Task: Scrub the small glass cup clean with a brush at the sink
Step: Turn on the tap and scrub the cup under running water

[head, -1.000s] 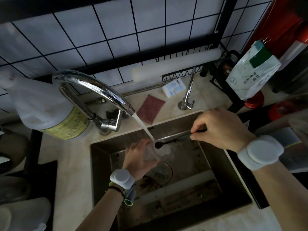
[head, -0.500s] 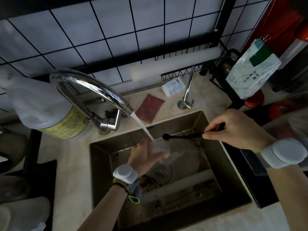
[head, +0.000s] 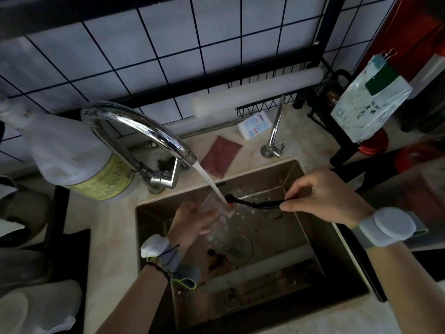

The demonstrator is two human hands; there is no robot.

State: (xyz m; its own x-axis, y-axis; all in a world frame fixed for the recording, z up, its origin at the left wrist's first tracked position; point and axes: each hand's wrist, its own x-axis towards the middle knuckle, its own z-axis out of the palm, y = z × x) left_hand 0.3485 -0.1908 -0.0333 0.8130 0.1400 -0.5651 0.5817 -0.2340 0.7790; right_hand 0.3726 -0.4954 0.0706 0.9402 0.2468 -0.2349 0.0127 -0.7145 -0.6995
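My left hand (head: 192,220) holds the small clear glass cup (head: 220,221) over the steel sink (head: 313,259), tilted under the running water. The stream from the chrome faucet (head: 144,131) falls onto the cup's upper rim. My right hand (head: 322,196) pinches the handle of a thin black brush (head: 255,204). The brush lies nearly level, its dark tip right at the water stream beside the cup's mouth. Water splashes around the cup, and my fingers hide part of the glass.
A large white bottle with a yellow label (head: 79,162) stands left of the faucet. A red scouring pad (head: 220,156), a small white packet (head: 255,125) and a slim second tap (head: 274,131) sit behind the sink. A hanging plastic bag (head: 368,104) is at right.
The brush tip left the cup and drew back to the right, then came back to the water stream at the cup's mouth. My left hand tilted the cup slightly under the water.
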